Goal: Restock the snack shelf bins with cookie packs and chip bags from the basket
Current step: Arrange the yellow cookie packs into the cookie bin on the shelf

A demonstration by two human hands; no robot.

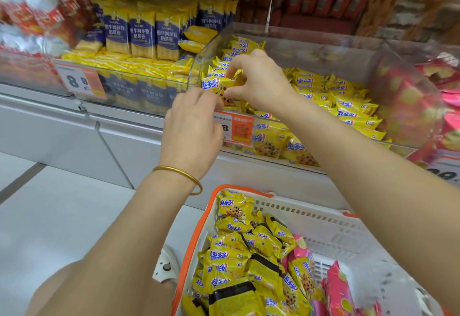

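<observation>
Placement looks to be the step in hand. Both hands are up at the front-left corner of the clear plastic bin (311,35), seating one yellow cookie pack (220,86) beside the rows lying in it. The right hand (261,79) pinches the pack's top from about one o'clock, fingers curled over it. The left hand (193,124) comes up from seven o'clock, fingertips closed on its lower side. The pack stands roughly upright, just above the orange price tag (240,128) on the bin's front wall.

Next, I'd guess, it wants tucking into line and letting go, then a reach down to the basket (323,218) at six o'clock.

The wrappers are glossy, crinkly film, small pillow shapes with crimped ends. The basket is hard white latticed plastic with an orange rim. Loose cookie packs (234,256) lie heaped in it, with pink chip bags (339,288) at their three o'clock. A thin gold bangle (179,172) circles the left wrist.
</observation>
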